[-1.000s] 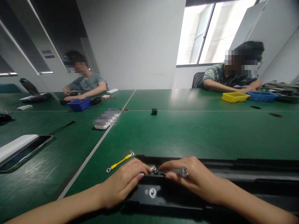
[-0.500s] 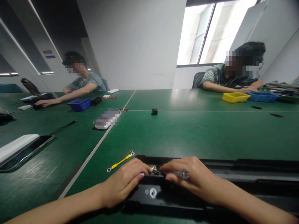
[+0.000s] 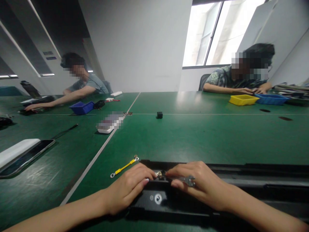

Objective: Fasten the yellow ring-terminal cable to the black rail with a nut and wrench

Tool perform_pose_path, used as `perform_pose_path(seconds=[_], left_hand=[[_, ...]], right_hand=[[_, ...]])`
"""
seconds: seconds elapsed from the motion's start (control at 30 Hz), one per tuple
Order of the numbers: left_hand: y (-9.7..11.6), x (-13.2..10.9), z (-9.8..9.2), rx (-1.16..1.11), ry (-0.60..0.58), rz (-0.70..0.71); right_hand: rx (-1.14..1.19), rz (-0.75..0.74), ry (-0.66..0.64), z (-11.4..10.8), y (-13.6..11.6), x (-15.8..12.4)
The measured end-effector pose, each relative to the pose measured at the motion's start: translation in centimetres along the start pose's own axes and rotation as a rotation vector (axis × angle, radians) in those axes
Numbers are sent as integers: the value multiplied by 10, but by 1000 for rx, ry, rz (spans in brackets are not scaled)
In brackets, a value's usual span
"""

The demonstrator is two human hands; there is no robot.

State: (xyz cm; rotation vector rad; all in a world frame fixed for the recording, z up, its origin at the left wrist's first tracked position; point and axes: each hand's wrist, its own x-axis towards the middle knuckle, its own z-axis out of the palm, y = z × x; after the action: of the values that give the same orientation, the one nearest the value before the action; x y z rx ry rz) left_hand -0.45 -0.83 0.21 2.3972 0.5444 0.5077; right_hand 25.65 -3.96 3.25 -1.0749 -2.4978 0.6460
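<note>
One silver open-ended metal wrench (image 3: 190, 181), clasped in my right grip (image 3: 199, 180) over a long black channelled frame (image 3: 177, 201) on the green worktop (image 3: 193, 138). Left hand (image 3: 134, 184) at a small brass-coloured fitting (image 3: 159, 174); whether it pinches, I cannot tell. Slim yellow ring-ended cable (image 3: 125, 166) lies nearby.

table (image 3: 205, 138): green, crossed by pale lines (image 3: 88, 167) | metal frame (image 3: 173, 203): black | wrench (image 3: 189, 181): silver-grey | cable (image 3: 125, 167): yellow, silver ring ends (image 3: 112, 175) | small fitting (image 3: 159, 174): gold-tinted | left tray (image 3: 79, 110): deep blue | middle tray (image 3: 242, 103): yellow | right tray (image 3: 271, 101): brighter blue | cube (image 3: 159, 115): black | wall (image 3: 135, 48): pale grey | left co-worker's shirt (image 3: 95, 84): grey-blue | right co-worker's shirt (image 3: 218, 77): dark, mottled pale green
</note>
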Motion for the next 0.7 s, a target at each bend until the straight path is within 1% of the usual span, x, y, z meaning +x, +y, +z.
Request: perform_pose_path(seconds=[0.17,0.7], left_hand=[[1,-1,0,1,1,-4],[3,0,0,31,20,-2]], right_hand=[[-4,5,-11,0,-1,1],[23,-16,14,-1,-2,-1]])
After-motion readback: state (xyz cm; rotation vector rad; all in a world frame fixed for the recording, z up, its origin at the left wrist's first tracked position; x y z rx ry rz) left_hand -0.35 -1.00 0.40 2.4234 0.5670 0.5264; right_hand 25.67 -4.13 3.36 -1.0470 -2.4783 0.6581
